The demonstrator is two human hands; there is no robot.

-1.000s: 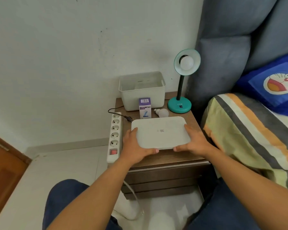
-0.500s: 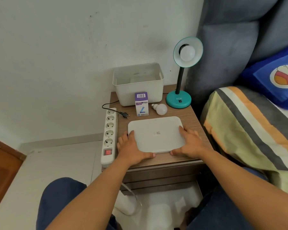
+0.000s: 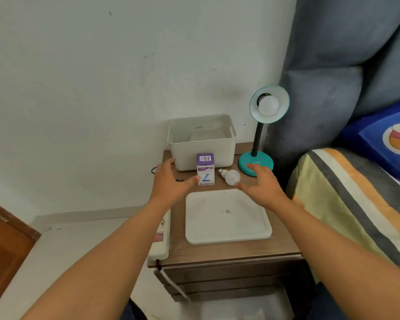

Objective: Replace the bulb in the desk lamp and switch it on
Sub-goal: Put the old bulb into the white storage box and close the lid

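A teal desk lamp (image 3: 256, 161) stands at the back right of the wooden bedside table (image 3: 229, 252), with a white bulb (image 3: 268, 105) fitted in its shade. A loose white bulb (image 3: 231, 177) lies on the table beside a purple and white bulb box (image 3: 205, 169). My left hand (image 3: 169, 181) hovers open left of the box, its thumb close to the box. My right hand (image 3: 261, 184) hovers open just right of the loose bulb, in front of the lamp base. Neither hand holds anything.
A white lid (image 3: 226, 215) lies flat on the table's front half. An open white bin (image 3: 202, 140) stands at the back by the wall. A white power strip (image 3: 161, 241) runs along the table's left edge. A bed with a striped blanket (image 3: 346, 204) is on the right.
Both hands have let go of the white lid, which now lies on the table. They have moved forward and up towards the box, the loose bulb and the lamp base.
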